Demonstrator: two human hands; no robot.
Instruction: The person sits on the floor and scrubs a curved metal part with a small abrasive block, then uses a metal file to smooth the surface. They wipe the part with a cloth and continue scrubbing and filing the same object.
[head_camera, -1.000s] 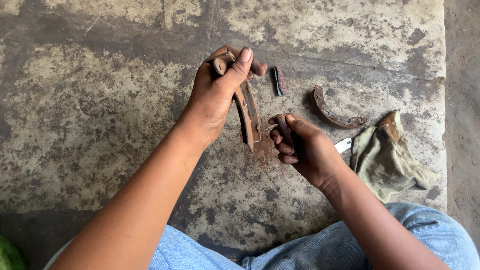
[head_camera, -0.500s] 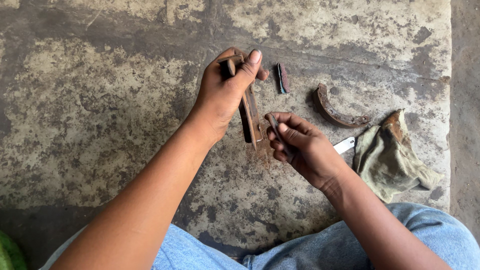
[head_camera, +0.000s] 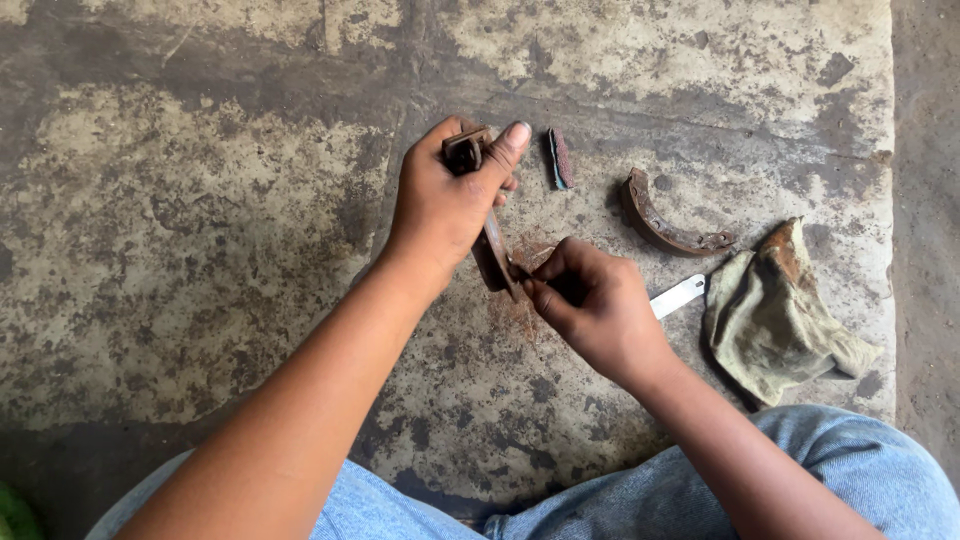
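Nearest the camera: blue-jeaned knees (head_camera: 860, 480), the person seated on stained concrete floor (head_camera: 200, 250).

Right hand (head_camera: 590, 300) is curled tight, fingers pinched around a slim tool; only a pale flat end (head_camera: 678, 296) shows past the palm, its working tip hidden against the part. What kind of tool it is I cannot tell.

Left hand (head_camera: 445, 205) is closed around a rusty curved brake shoe (head_camera: 492, 250), held on edge just above the floor, thumb pressed over its upper end. Reddish dust (head_camera: 520, 300) lies beneath it.

Judgement: stiff metal, fairly heavy for its size, rough and gritty rather than slippery; the lining may crumble. Best gripped at the end and along the web, as it is now.

Farther out: a small dark block (head_camera: 558, 158), a second curved shoe (head_camera: 665, 222) lying flat, and a crumpled olive rag (head_camera: 780, 310) to the right.
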